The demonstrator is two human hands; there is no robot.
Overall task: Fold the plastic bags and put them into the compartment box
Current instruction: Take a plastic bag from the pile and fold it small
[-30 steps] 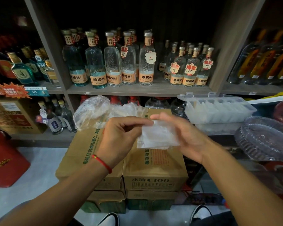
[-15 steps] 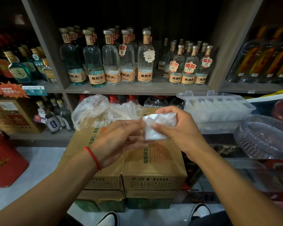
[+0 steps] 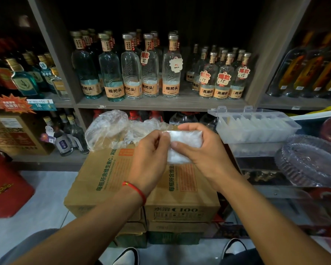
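A small folded clear plastic bag (image 3: pixel 183 144) is held in the air above the cardboard boxes. My left hand (image 3: pixel 149 159) pinches its left edge, and my right hand (image 3: pixel 203 150) grips its right side with thumb in front and fingers over the top. A loose pile of unfolded clear plastic bags (image 3: pixel 111 131) lies on the boxes behind my hands. The clear compartment box (image 3: pixel 256 127) stands open at the right, with folded bags in several of its slots.
Stacked cardboard boxes (image 3: pixel 107 180) stand under my hands. Shelves of glass bottles (image 3: pixel 132 73) run behind them. A clear ribbed plastic lid (image 3: pixel 311 161) lies at the right below the compartment box. A red container (image 3: pixel 6 186) sits on the floor at left.
The bag has been folded smaller, from a wide sheet to a compact packet. Both hands have closed in together on it and risen slightly.
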